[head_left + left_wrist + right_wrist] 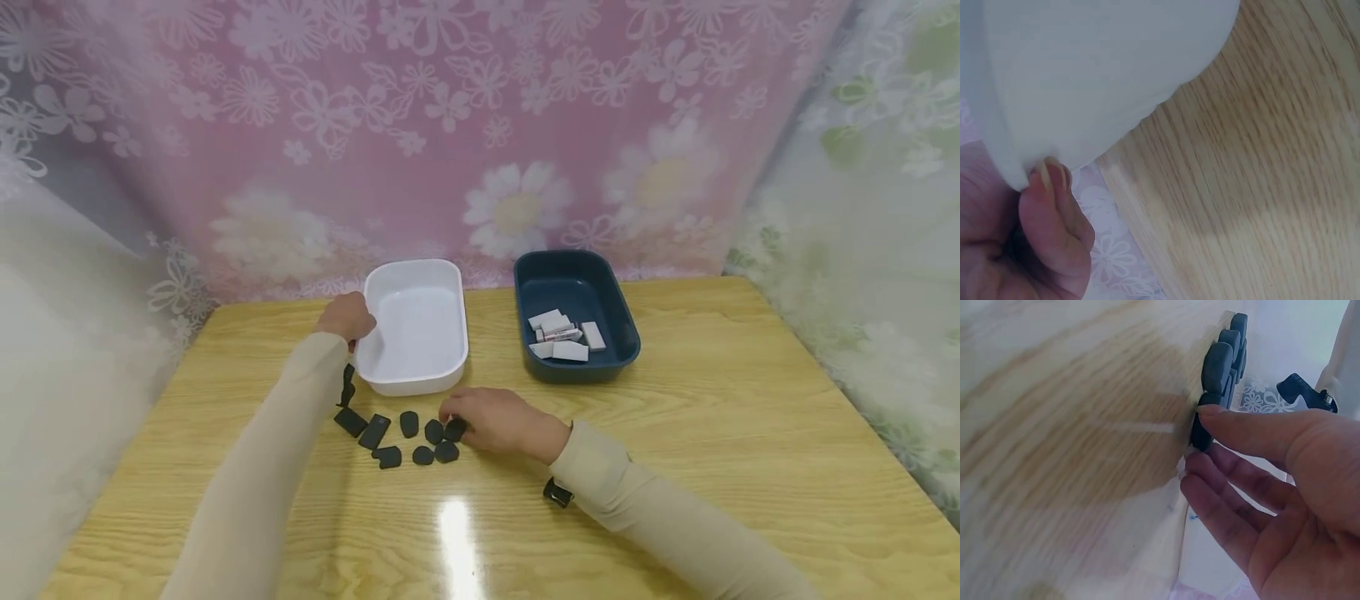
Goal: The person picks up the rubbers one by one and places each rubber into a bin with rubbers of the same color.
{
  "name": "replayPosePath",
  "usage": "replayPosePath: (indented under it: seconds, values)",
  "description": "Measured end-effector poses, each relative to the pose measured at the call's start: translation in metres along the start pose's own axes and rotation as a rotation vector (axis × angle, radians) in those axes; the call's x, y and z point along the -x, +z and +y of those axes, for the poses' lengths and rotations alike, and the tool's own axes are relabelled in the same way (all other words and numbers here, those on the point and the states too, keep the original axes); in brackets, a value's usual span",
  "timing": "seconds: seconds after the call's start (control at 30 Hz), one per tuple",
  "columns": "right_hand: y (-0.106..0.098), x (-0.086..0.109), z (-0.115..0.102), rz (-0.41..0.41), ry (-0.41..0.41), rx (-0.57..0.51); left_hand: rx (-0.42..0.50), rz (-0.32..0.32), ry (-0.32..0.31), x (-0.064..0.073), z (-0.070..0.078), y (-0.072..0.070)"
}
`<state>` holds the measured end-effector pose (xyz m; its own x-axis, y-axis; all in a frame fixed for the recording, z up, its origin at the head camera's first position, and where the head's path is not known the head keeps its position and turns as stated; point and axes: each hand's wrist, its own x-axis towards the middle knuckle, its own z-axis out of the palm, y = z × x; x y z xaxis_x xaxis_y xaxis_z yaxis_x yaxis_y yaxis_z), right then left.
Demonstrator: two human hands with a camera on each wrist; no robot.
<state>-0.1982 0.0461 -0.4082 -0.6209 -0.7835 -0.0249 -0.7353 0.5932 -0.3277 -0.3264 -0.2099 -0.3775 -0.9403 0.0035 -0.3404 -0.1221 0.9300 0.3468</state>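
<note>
With its fingers curled over the edge, my left hand [347, 317] grips the left rim of a white plastic bin [453, 367]. The left wrist view shows its fingertips [1044, 187] pinching the rim of that bin [1104, 69]. In front of the bin, my right hand [498, 421] holds a small flat black piece [454, 429] at the right end of a group. Close up, the thumb lies on the black piece [1204, 432] and the fingertips are at its lower edge. Several more black pieces [408, 424], some rounded and some rectangular, lie on the table to the left.
A dark blue bin [577, 292] stands to the right of the white one, with several small white blocks [570, 352] in it. Both bins are near the back edge of the wooden table [712, 400]. Behind hangs a pink flowered curtain [420, 150].
</note>
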Motion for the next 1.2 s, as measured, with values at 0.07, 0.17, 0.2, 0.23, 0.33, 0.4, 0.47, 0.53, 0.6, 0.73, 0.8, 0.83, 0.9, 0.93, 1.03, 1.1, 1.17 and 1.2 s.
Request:
replayPosePath:
  seconds: [0.07, 0.17, 0.2, 0.23, 0.33, 0.4, 0.47, 0.53, 0.6, 0.73, 0.8, 0.83, 0.9, 0.93, 1.03, 1.1, 1.17, 1.2]
  values:
    - [0.000, -0.001, -0.001, -0.007, -0.019, -0.004, 0.004, 0.009, -0.003, -0.001, -0.001, 0.001]
    - [-0.001, -0.003, -0.002, -0.010, -0.038, 0.003, 0.006, 0.027, 0.002, -0.002, -0.002, 0.003]
    - [-0.001, -0.003, -0.003, -0.015, -0.038, 0.007, 0.006, 0.031, 0.003, -0.003, -0.002, 0.003]
    - [-0.001, -0.004, -0.002, -0.021, -0.037, 0.011, 0.006, 0.035, 0.004, -0.003, -0.002, 0.004]
    - [-0.001, -0.005, -0.001, -0.041, -0.031, 0.019, -0.008, 0.047, 0.003, -0.004, -0.003, 0.006]
    - [-0.001, -0.006, 0.000, -0.052, -0.022, 0.026, -0.015, 0.066, 0.009, -0.004, -0.004, 0.007]
    - [0.000, -0.006, 0.001, -0.056, -0.009, 0.039, -0.022, 0.084, 0.014, -0.005, -0.005, 0.008]
    - [0.001, -0.007, 0.000, -0.053, 0.022, 0.038, -0.028, 0.098, 0.021, -0.005, -0.007, 0.008]
    - [-0.002, -0.006, 0.000, -0.040, 0.050, 0.013, -0.037, 0.105, 0.023, -0.004, -0.008, 0.007]
    - [-0.022, -0.010, 0.000, 0.058, 0.077, -0.116, -0.034, 0.107, 0.021, 0.001, -0.005, 0.005]
    - [-0.036, -0.015, 0.002, 0.116, 0.100, -0.207, -0.032, 0.107, 0.015, 0.003, -0.002, 0.005]
    - [-0.043, -0.019, 0.003, 0.142, 0.129, -0.253, -0.033, 0.105, 0.011, 0.003, -0.001, 0.005]
    - [-0.053, -0.029, 0.007, 0.177, 0.201, -0.332, -0.040, 0.105, 0.007, 0.003, 0.001, 0.006]
    - [-0.057, -0.034, 0.010, 0.191, 0.235, -0.354, -0.045, 0.110, 0.002, 0.002, 0.003, 0.006]
    - [-0.062, -0.053, 0.019, 0.222, 0.290, -0.371, -0.063, 0.124, -0.006, 0.001, 0.004, 0.007]
    - [-0.062, -0.065, 0.023, 0.233, 0.304, -0.348, -0.070, 0.138, -0.012, 0.001, 0.004, 0.008]
    - [-0.059, -0.077, 0.026, 0.237, 0.314, -0.321, -0.078, 0.144, -0.015, 0.001, 0.004, 0.009]
    - [-0.058, -0.083, 0.027, 0.235, 0.317, -0.307, -0.082, 0.148, -0.018, 0.001, 0.004, 0.009]
